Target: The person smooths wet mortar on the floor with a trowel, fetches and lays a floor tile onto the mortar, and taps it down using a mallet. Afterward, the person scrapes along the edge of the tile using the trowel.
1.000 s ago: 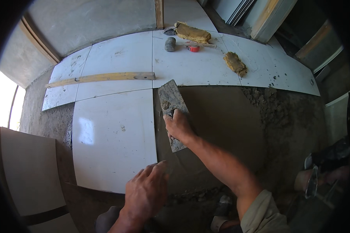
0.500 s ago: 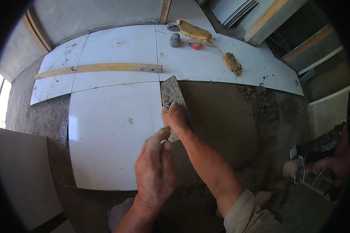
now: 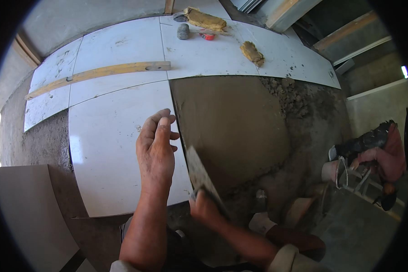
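Observation:
My right hand (image 3: 206, 209) is closed round the handle of a flat rectangular trowel (image 3: 197, 168). Its grey blade is tilted beside the edge of a white tile, at the near left part of a smoothed grey mortar bed (image 3: 231, 122). I cannot tell whether the blade touches the mortar. Over the right part of that white tile (image 3: 106, 167) my left hand (image 3: 157, 147) is raised, fingers apart and slightly bent, with nothing in it.
A yellow spirit level (image 3: 118, 69) lies across the far tiles, left of a mallet (image 3: 183, 31), a red tape measure (image 3: 207, 36) and yellow sponge-like lumps (image 3: 251, 53). Loose mortar (image 3: 288, 97) borders the bed's right. Another person (image 3: 385, 156) works by a bucket (image 3: 329, 172) at right.
The trowel in my right hand has come from the bed's far left corner back toward me along the tile's edge. My left hand has moved away from it, up and left. The view has shifted.

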Demonstrator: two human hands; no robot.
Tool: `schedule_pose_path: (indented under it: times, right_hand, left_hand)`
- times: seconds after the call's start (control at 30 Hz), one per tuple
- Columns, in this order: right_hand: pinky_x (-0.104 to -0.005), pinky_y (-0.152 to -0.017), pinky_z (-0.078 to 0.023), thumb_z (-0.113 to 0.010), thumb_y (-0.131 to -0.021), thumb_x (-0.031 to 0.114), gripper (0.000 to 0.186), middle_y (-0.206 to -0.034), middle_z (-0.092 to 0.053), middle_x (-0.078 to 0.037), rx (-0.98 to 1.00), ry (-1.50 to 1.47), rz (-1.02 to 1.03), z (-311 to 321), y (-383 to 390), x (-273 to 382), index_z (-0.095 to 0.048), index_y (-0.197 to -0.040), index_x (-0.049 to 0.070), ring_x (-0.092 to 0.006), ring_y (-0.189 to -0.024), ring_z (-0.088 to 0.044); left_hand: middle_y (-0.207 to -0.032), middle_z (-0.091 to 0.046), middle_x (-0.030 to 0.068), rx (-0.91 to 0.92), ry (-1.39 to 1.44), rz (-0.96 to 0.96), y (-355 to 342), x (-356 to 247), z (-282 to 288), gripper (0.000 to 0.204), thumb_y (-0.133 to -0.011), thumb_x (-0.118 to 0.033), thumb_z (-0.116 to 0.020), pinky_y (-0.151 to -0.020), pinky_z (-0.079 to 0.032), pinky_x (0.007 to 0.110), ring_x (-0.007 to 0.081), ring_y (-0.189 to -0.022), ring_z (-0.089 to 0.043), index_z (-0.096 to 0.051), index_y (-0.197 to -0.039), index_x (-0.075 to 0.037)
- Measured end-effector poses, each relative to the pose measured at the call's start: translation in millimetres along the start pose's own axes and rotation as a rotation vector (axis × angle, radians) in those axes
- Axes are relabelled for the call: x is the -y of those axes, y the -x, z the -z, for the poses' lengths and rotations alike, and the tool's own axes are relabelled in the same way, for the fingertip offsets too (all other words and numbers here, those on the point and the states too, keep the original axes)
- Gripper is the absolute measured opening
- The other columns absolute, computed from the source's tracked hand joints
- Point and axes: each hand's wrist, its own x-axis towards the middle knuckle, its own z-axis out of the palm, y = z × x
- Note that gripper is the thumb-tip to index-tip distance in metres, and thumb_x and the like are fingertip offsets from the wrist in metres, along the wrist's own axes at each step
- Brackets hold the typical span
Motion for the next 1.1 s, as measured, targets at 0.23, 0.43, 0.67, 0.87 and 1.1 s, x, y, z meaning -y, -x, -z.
schedule_pose_path:
  times: [0.23,0.43,0.67,0.87,1.1]
  right_hand:
    - [-0.055,-0.062,-0.049,-0.055,-0.091,0.031,0.037,-0.071,-0.061,-0.029,0.349,-0.052,-0.297,26.4,95.2,-13.4,-0.039,-0.097,-0.002,-0.0463,-0.069,-0.062]
    - [-0.0555,-0.063,-0.049,-0.056,-0.09,0.032,0.037,-0.071,-0.061,-0.028,0.415,0.011,-0.278,54.1,116.9,-20.7,-0.04,-0.098,-0.001,-0.0465,-0.069,-0.062]
    - [-0.056,-0.066,-0.047,-0.057,-0.089,0.034,0.037,-0.075,-0.062,-0.028,0.249,-0.01,-0.346,94.7,104.1,-21.5,-0.041,-0.099,0.002,-0.0488,-0.072,-0.06]
    - [-0.0569,-0.068,-0.047,-0.056,-0.089,0.035,0.037,-0.078,-0.062,-0.029,0.161,-0.018,-0.369,104.3,95.8,-30.3,-0.041,-0.098,0.003,-0.0483,-0.075,-0.061]
    - [-0.0569,-0.07,-0.046,-0.057,-0.089,0.038,0.038,-0.079,-0.062,-0.029,0.155,-0.146,-0.413,92.2,98.9,-42.4,-0.045,-0.098,0.003,-0.0494,-0.08,-0.06]
  left_hand:
    - [-0.11,-0.063,0.0091,0.057,0.066,0.083,-18.1,12.6,-34.9,0.044,-0.092,-0.034,-0.051,-0.071,-0.046,0.03,0.0151,-0.087,-0.056,-0.058,-0.122,-0.001]
    - [-0.108,-0.062,0.0076,0.097,0.075,0.082,-18.4,23.1,-48.2,0.043,-0.093,-0.035,-0.051,-0.072,-0.046,0.03,0.0152,-0.089,-0.055,-0.058,-0.12,-0.003]
    - [-0.107,-0.062,0.0066,0.11,0.067,0.088,-19.5,22.0,-50.9,0.043,-0.092,-0.036,-0.052,-0.074,-0.046,0.031,0.0162,-0.089,-0.056,-0.059,-0.119,-0.003]
    - [-0.108,-0.062,0.007,0.12,0.035,0.094,-19.7,24.2,-53.0,0.043,-0.092,-0.036,-0.052,-0.074,-0.046,0.031,0.0167,-0.089,-0.056,-0.059,-0.119,-0.003]
    - [-0.109,-0.062,0.0087,0.131,0.011,0.077,-19.9,27.2,-56.5,0.047,-0.092,-0.039,-0.052,-0.073,-0.046,0.032,0.0179,-0.089,-0.058,-0.057,-0.123,-0.003]
